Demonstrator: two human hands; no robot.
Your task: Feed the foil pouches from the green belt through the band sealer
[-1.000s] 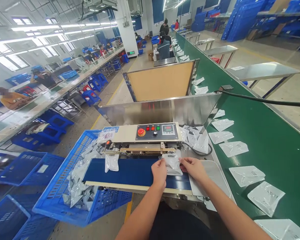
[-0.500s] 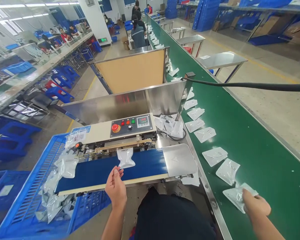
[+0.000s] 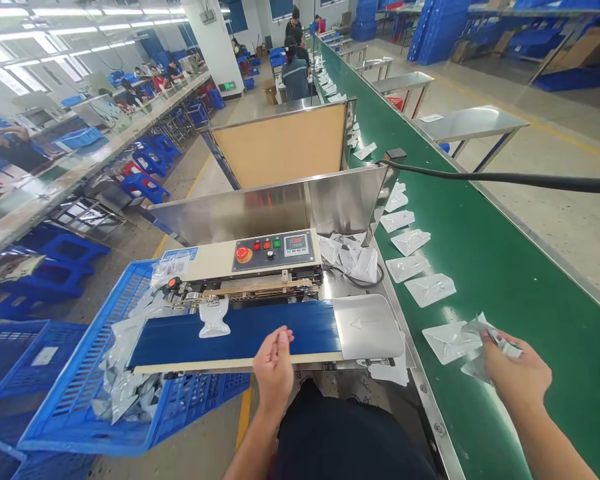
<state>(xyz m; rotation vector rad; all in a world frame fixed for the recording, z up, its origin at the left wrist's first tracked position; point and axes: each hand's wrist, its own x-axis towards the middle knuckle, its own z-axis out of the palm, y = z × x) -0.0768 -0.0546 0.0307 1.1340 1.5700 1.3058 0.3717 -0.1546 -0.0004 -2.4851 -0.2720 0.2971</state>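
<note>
My left hand (image 3: 275, 367) is over the front edge of the blue belt (image 3: 260, 333), fingers pressed together; whether anything tiny is between them is hidden. A white pouch (image 3: 214, 318) stands out from the sealing machine (image 3: 250, 257) onto that belt, left of my left hand. Over the green conveyor (image 3: 485, 260) at the right, my right hand (image 3: 520, 373) grips crumpled pouches (image 3: 485, 333). Just left of those lies a flat pouch (image 3: 443, 341), partly touching or overlapped by them. Several more pouches (image 3: 430, 290) form a line up the conveyor.
A blue crate (image 3: 90, 340) with many pouches stands at the machine's left end. More pouches (image 3: 353, 257) are piled behind the metal plate (image 3: 367, 327). A black cable (image 3: 505, 179) crosses above the conveyor. Behind the machine rise metal panels (image 3: 270, 207). People sit farther back.
The pouch on the blue belt has travelled left, away from my left hand. My right hand has gathered pouches from the conveyor. The whole view has shifted slightly.
</note>
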